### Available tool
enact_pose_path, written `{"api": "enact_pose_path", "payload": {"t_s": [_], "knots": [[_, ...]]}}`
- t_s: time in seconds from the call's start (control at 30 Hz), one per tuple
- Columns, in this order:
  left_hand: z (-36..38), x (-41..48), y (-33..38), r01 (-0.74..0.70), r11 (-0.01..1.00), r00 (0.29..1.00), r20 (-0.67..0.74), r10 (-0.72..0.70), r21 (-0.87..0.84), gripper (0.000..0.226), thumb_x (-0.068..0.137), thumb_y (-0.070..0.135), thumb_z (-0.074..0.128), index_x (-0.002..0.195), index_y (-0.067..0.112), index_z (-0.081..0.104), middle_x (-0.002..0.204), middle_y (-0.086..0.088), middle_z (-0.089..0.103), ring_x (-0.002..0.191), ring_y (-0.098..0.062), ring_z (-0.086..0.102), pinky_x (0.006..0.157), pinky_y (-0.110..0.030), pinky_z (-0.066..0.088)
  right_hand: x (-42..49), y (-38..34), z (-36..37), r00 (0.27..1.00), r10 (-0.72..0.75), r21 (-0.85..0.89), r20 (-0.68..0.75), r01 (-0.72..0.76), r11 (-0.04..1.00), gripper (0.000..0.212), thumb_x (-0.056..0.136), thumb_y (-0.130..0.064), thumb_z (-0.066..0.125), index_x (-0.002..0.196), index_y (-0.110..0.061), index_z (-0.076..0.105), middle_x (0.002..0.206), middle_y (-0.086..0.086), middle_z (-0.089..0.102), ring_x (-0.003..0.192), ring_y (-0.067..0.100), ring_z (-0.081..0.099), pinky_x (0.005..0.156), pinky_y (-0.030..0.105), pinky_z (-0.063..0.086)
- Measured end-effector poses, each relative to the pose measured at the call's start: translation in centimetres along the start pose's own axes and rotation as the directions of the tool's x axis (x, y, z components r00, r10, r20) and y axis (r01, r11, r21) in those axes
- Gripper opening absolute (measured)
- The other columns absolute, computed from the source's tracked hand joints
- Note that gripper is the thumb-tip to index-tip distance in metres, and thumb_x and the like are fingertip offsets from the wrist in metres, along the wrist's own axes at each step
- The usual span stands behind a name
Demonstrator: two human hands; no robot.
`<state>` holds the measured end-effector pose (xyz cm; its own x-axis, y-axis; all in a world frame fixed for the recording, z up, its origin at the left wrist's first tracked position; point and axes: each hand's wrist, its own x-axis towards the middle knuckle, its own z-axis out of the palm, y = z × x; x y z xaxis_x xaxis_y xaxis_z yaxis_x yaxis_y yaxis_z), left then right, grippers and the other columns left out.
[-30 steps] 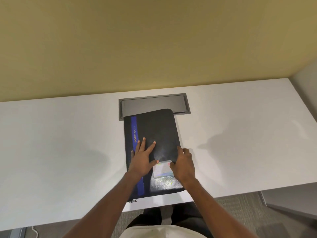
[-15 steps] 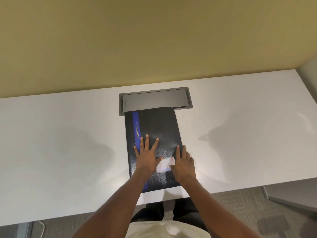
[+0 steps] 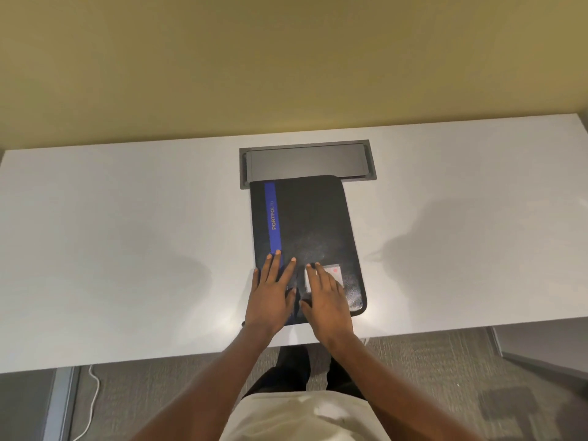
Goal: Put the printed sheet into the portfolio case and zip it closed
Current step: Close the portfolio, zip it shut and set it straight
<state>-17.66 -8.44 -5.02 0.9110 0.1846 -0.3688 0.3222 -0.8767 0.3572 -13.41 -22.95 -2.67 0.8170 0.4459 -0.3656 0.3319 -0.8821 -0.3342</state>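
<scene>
A black portfolio case with a blue stripe reading PORTFOLIO lies shut on the white desk, its long side running away from me. My left hand rests flat on its near left part, fingers straight and spread. My right hand lies flat on the near right part, partly covering a small white label with a red dot on the cover. No printed sheet is visible outside the case. The zipper pull is hidden from view.
A grey cable hatch is set into the desk just beyond the case. A yellow wall rises behind the desk. Below the near edge are grey carpet, a white cable at the left and my legs.
My right hand has straightened and slid forward and left, now lying flat over the white label. My left hand stays flat on the cover. The camera view has tilted down a little.
</scene>
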Motion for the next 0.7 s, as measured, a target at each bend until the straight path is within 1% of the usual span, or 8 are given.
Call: {"api": "enact_pose_path", "payload": {"t_s": [0.1,0.23,0.3,0.37,0.47,0.57,0.63,0.7], "knots": [[0.4,-2.7,-1.9,0.006,1.0,1.0,0.005,-0.006,-0.01,0.066,0.109,0.043,0.038,0.165,0.037,0.003,0.174,0.003,-0.01,0.161,-0.021,-0.01,0.131,-0.049,0.006,-1.3,-1.5,0.7,0.998,-0.052,0.001,0.02,0.052,0.999,0.068,0.095,-0.036,0.064,0.154,-0.02,0.032,0.156,0.004,0.041,0.142,0.022,0.042,0.118,0.038,0.037],[0.9,-5.9,-3.9,0.03,0.996,0.996,-0.081,-0.036,-0.08,0.061,0.105,0.031,0.047,0.162,0.03,0.026,0.173,-0.001,0.017,0.16,-0.021,0.013,0.129,-0.047,0.021,-2.9,-2.8,1.5,0.994,-0.11,-0.02,0.023,0.111,0.994,0.035,0.096,-0.039,0.06,0.124,-0.019,0.057,0.123,0.002,0.058,0.115,0.022,0.058,0.098,0.037,0.051],[1.3,-7.1,-4.6,0.036,0.995,0.99,-0.134,-0.049,-0.095,0.054,0.099,0.026,0.057,0.151,0.024,0.044,0.16,-0.002,0.042,0.15,-0.024,0.038,0.119,-0.043,0.038,-3.5,-3.2,2.0,0.99,-0.132,-0.049,0.045,0.134,0.99,0.028,0.097,-0.041,0.058,0.113,-0.019,0.063,0.114,0.002,0.062,0.111,0.023,0.059,0.094,0.037,0.052],[1.6,-8.2,-5.2,0.04,0.996,0.986,-0.16,-0.052,-0.079,0.043,0.093,0.025,0.062,0.135,0.022,0.055,0.139,0.001,0.057,0.13,-0.023,0.053,0.102,-0.038,0.047,-4.1,-3.6,2.6,0.986,-0.142,-0.076,0.089,0.149,0.986,0.03,0.097,-0.044,0.055,0.111,-0.019,0.065,0.112,0.001,0.066,0.111,0.023,0.06,0.092,0.037,0.052],[1.8,-9.2,-5.8,0.041,0.999,0.992,-0.119,-0.042,-0.012,0.03,0.088,0.033,0.059,0.116,0.023,0.062,0.117,0.006,0.062,0.112,-0.021,0.058,0.092,-0.036,0.047,-4.7,-4.1,3.2,0.983,-0.158,-0.108,0.096,0.168,0.98,0.032,0.093,-0.048,0.06,0.102,-0.019,0.071,0.102,0.001,0.073,0.102,0.021,0.068,0.081,0.035,0.056],[2.1,-9.9,-5.8,0.027,0.998,0.998,-0.065,-0.024,0.049,0.031,0.088,0.046,0.054,0.11,0.026,0.062,0.109,0.009,0.063,0.106,-0.021,0.057,0.096,-0.038,0.043,-5.1,-4.7,3.5,0.979,-0.171,-0.201,0.112,0.191,0.961,0.035,0.069,-0.056,0.084,0.069,-0.022,0.074,0.069,-0.006,0.072,0.069,0.013,0.072,0.055,0.025,0.056],[2.1,-10.1,-5.6,0.056,0.993,0.998,-0.035,-0.052,0.102,0.034,0.09,0.05,0.051,0.113,0.028,0.061,0.108,0.009,0.064,0.108,-0.022,0.057,0.102,-0.041,0.038,-5.0,-4.9,4.2,0.979,-0.183,-0.25,0.087,0.199,0.948,0.038,0.058,-0.056,0.09,0.062,-0.022,0.073,0.061,-0.007,0.069,0.061,0.011,0.069,0.05,0.022,0.053],[1.9,-10.2,-5.4,0.088,0.985,0.996,-0.032,-0.084,0.146,0.031,0.088,0.047,0.063,0.111,0.027,0.065,0.107,0.007,0.068,0.108,-0.024,0.06,0.103,-0.046,0.033,-4.9,-5.0,4.7,0.979,-0.185,-0.274,0.089,0.203,0.94,0.037,0.053,-0.053,0.092,0.061,-0.022,0.073,0.06,-0.007,0.068,0.058,0.011,0.068,0.048,0.021,0.052]]}}
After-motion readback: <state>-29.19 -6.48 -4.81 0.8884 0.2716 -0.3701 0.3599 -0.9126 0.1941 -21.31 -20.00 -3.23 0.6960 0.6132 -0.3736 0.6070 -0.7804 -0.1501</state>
